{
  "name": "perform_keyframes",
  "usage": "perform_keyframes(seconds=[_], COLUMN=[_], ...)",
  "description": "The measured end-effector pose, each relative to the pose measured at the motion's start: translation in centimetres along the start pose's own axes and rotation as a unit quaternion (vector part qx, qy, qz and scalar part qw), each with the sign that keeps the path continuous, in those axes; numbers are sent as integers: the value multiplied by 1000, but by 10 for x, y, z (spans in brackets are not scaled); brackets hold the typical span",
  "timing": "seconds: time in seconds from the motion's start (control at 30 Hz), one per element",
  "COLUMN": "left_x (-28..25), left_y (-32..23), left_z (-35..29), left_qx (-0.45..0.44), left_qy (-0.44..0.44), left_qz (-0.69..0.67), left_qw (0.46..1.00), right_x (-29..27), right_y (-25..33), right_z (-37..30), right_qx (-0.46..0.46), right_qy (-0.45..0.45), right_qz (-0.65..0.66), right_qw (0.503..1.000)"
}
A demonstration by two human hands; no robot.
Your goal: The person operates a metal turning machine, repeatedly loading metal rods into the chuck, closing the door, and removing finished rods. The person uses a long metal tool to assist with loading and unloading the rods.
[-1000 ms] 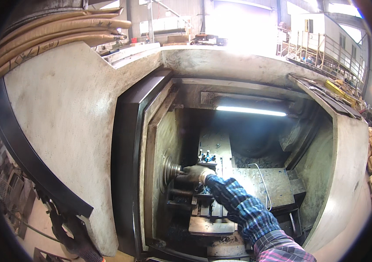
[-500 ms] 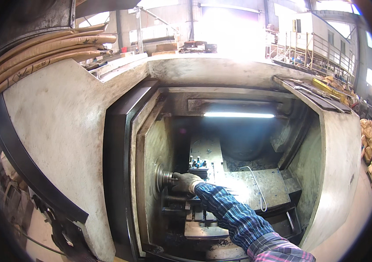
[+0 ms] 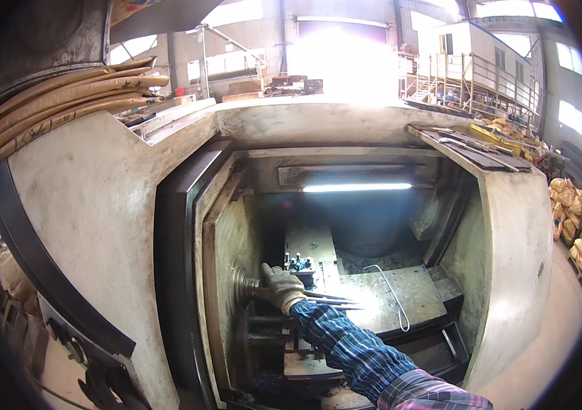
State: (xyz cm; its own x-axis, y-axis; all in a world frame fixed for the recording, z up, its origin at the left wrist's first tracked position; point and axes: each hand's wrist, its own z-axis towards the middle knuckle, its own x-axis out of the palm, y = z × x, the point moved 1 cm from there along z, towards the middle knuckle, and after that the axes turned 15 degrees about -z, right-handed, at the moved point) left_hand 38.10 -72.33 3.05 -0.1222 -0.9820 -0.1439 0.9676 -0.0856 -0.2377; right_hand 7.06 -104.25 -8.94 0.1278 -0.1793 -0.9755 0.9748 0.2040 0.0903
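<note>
My right hand, in a pale, soiled work glove, reaches into the machine's work chamber. Its fingers meet the round metal spindle nose on the chamber's left wall. The thumb stands up, apart from the other fingers. A blue checked sleeve covers the forearm. Several thin dark rods show just behind the wrist; whether they touch the hand I cannot tell. Beyond the hand sits a tool block with bolts on a metal slide. My left hand is out of the picture.
A bent pale tube rises over a flat metal cover at the right. A lamp glows on the back wall. The dark door edge frames the opening's left side. Stacked brown sacks lie at upper left.
My right hand stays at the spindle nose, but its thumb has lifted away from the fingers that had pinched there. The whole view has shifted slightly, moving the machine left and down.
</note>
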Motion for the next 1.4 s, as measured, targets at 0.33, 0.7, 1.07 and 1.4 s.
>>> perform_keyframes(seconds=[0.33,0.7,1.07,1.4], left_x=[0,41,76,41], left_y=[-62,-112,-162,-295], left_z=[-47,-17,-71,-99], left_qx=[153,217,119,175], left_qy=[144,205,203,246], left_qz=[-316,-465,-544,-631], left_qw=[925,833,806,715], right_x=[4,-9,7,19], right_y=[9,1,-36,-48], right_z=[-20,-95,-353,-638], right_qx=[-20,-63,129,551], right_qy=[-82,-226,-262,22], right_qz=[16,21,-36,194], right_qw=[996,972,956,811])
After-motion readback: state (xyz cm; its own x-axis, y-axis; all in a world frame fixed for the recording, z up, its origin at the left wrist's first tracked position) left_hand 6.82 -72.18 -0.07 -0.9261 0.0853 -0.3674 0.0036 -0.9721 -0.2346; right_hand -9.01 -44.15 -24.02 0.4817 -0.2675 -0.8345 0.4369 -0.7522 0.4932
